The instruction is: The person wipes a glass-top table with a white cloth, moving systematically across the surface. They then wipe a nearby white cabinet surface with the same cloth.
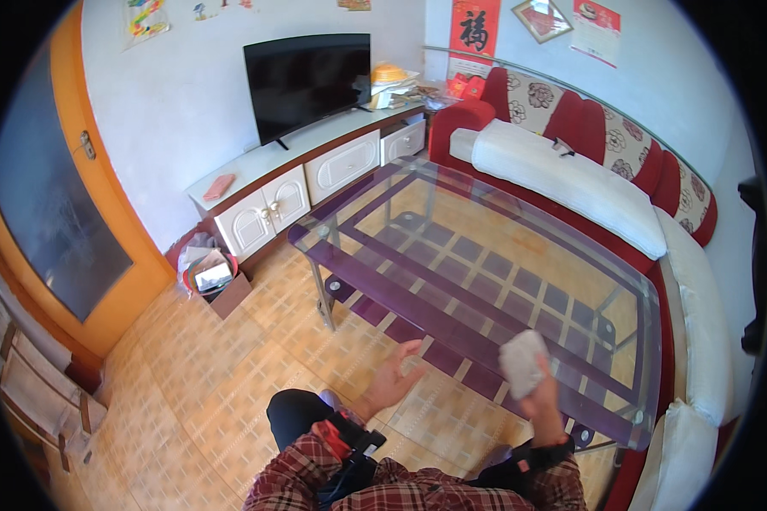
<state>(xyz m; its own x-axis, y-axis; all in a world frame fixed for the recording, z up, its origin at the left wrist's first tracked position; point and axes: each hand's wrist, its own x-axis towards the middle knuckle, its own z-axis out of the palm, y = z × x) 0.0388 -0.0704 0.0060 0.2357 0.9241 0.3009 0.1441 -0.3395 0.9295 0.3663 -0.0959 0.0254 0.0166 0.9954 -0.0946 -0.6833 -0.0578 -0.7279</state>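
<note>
My right hand (pixel 541 400) is closed round a pale folded cloth (pixel 521 359), which it holds over the near edge of the glass coffee table (pixel 435 317). Whether the cloth touches the glass I cannot make out. To the left, in front of the table's near edge, is my left hand (pixel 389 381), its fingers apart and nothing in them. The table has a see-through top with purple bands and a lower shelf patterned in purple squares.
A red sofa (pixel 452 128) with white seat covers borders the table's far and right sides. Against the wall stands a white TV cabinet (pixel 285 196) bearing a black television (pixel 308 85). A box (pixel 228 294) lies on the tiled floor; a wooden chair (pixel 38 383) is at left.
</note>
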